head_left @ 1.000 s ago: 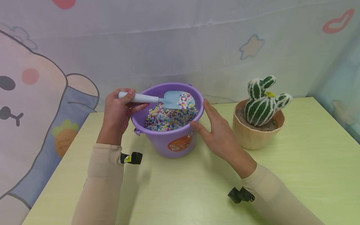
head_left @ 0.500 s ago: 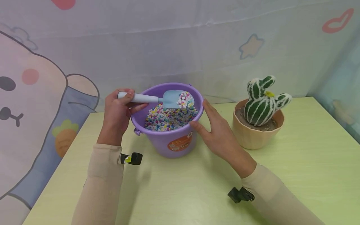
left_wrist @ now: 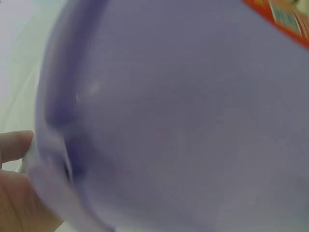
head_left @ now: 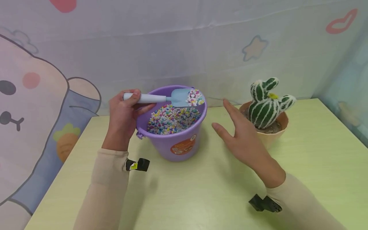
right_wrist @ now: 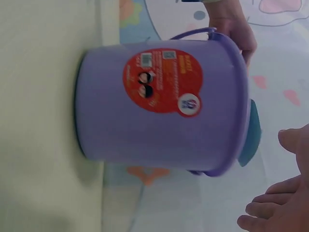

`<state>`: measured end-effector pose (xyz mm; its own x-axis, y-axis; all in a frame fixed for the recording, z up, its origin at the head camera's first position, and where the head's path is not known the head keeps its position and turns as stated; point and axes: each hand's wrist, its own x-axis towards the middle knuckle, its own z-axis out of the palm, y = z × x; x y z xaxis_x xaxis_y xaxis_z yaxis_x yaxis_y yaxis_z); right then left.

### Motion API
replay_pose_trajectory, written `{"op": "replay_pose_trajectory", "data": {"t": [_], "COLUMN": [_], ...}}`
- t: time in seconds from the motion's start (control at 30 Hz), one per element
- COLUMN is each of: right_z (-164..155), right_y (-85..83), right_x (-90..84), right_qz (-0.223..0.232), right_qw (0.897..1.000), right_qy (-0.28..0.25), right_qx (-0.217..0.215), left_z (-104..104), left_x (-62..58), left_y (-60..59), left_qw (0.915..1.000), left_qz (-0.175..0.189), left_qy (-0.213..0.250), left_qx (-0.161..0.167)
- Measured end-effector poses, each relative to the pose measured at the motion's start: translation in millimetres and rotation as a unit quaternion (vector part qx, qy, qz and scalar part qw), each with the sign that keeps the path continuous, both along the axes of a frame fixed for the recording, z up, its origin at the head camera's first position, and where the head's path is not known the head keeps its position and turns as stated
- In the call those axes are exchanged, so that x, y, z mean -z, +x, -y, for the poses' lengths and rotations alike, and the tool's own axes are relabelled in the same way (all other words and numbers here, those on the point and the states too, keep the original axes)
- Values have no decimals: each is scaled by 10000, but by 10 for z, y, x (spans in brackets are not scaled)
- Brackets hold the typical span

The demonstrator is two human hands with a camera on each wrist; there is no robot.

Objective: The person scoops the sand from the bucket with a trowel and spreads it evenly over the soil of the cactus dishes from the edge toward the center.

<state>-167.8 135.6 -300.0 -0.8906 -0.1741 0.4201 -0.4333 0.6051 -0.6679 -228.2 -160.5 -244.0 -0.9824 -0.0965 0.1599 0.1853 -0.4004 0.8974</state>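
Gripping the pale handle of a small blue scoop [head_left: 172, 97], the left hand [head_left: 124, 116] holds it level over the far rim of a purple bucket [head_left: 175, 145], fingers curled round the handle. The scoop's blade carries a heap of coloured pebbles [head_left: 195, 97], and more fill the bucket below. The right hand [head_left: 244, 140] hovers open, fingers straight and spread, holding nothing, between the bucket and a tan pot [head_left: 280, 123] with a striped toy cactus [head_left: 265, 103]. Everything stands on a pale green table [head_left: 201, 191].
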Motion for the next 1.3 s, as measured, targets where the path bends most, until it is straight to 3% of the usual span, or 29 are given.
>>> {"op": "replay_pose_trajectory", "data": {"t": [0.17, 0.3, 0.37, 0.43, 0.6, 0.73, 1.0, 1.3], "right_z": [-292, -548, -679, -817, -1158, -1346, -1483, -1538], "right_y": [137, 157, 144, 119, 15, -45, -133, -165], "right_x": [-113, -208, -233, -225, -75, 84, 307, 400], "right_qz": [-1245, -2356, -2606, -2629, -1943, -1269, -285, 627], "right_qw": [9913, 9647, 9526, 9476, 9502, 9566, 9785, 9870], "right_qy": [-349, -1144, -1524, -1686, -1899, -1978, -1278, -899], "right_qx": [238, 288, 361, 666, 1530, 1722, 1594, 1171], "left_z": [-198, -348, -416, -480, -621, -704, -818, -916], "left_x": [-73, -102, -103, -97, -73, -74, -68, -31], "left_y": [46, 52, 48, 42, 32, 40, 37, 24], "left_qw": [9996, 9981, 9970, 9959, 9937, 9924, 9910, 9913], "left_qz": [-12, -56, -48, 3, 128, 164, 231, 326], "left_qy": [-184, -379, -561, -709, -890, -947, -1065, -1020], "left_qx": [234, 488, 528, 563, 669, 770, 774, 772]}}
